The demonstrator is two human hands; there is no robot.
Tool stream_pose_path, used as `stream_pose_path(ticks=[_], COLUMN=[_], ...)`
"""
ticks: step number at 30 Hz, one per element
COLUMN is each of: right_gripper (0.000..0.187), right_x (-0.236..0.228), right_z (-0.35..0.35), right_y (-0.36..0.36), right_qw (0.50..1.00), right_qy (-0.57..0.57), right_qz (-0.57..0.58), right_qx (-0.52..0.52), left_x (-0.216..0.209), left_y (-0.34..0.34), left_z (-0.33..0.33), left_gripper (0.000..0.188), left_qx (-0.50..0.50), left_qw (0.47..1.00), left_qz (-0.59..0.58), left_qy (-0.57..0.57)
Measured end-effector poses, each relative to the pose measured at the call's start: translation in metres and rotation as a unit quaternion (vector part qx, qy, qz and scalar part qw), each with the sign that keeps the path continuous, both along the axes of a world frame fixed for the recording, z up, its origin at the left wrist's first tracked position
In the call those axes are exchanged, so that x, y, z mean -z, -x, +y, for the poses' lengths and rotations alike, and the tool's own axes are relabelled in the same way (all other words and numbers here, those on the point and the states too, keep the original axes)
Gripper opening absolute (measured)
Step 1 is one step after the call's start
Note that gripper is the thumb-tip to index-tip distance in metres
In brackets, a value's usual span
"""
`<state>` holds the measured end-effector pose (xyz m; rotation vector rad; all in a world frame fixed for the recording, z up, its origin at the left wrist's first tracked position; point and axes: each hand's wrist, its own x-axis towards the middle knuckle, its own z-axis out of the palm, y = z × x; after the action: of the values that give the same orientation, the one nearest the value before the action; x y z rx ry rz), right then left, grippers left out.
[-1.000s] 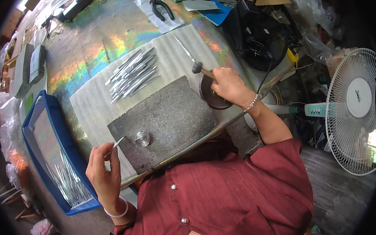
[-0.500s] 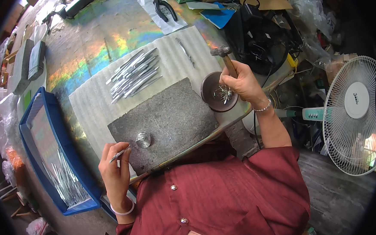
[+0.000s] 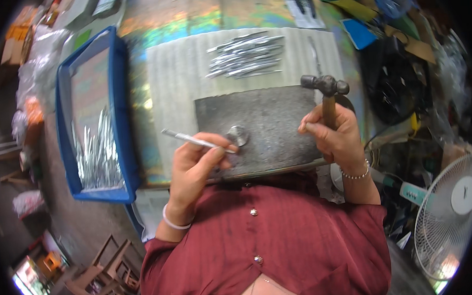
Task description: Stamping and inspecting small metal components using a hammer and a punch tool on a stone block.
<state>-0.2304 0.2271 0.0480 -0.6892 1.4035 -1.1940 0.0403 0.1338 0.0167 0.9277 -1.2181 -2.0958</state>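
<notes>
My left hand (image 3: 194, 163) pinches a slim silver metal rod (image 3: 180, 136), slanting up to the left over the near left part of a dark grey slab (image 3: 277, 115). Beside its fingertips a small shiny round metal block (image 3: 237, 133) sits on the slab. In my right hand (image 3: 340, 133) is a ball-peen hammer (image 3: 326, 86), its wooden handle wrapped by the fingers and its head up. Thumb and forefinger of that hand meet; whether they pinch a tiny part is too small to tell. Behind this hand a brown bowl (image 3: 345, 101) is mostly hidden.
A pile of slim silver pieces (image 3: 246, 56) lies on a white foam sheet (image 3: 170, 81), a single one (image 3: 313, 53) to its right. At left stands a blue tray (image 3: 127, 127) with more pieces. Black pliers (image 3: 303, 3) lie far right. A fan (image 3: 450, 204) stands at lower right.
My right hand has moved away from the bowl, back over the slab's right side with the hammer. The left hand has brought the rod closer to the round block. The view has turned.
</notes>
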Motion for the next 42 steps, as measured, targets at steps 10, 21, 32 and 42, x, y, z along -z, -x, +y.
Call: stream_pose_path(ticks=[10,21,32,42], right_gripper=[0.011,0.009,0.018,0.039], right_x=[0.007,0.005,0.030,0.020], right_z=[-0.028,-0.026,-0.024,-0.026], right_y=[-0.087,-0.093,-0.106,-0.084], right_qw=[0.984,0.971,0.926,0.974], right_qy=[0.127,0.161,0.267,0.102], right_qz=[0.001,0.141,0.264,0.167], right_qx=[-0.124,-0.109,-0.017,-0.116], left_x=[0.012,0.014,0.014,0.014], left_y=[0.003,0.004,0.008,-0.009], left_z=[0.013,0.014,0.021,0.015], left_gripper=[0.018,0.020,0.019,0.015], left_qx=[-0.029,-0.007,-0.050,-0.120], left_qw=[0.924,0.884,0.869,0.915], left_qz=[0.249,0.295,0.303,0.269], left_qy=[-0.289,-0.364,-0.388,-0.276])
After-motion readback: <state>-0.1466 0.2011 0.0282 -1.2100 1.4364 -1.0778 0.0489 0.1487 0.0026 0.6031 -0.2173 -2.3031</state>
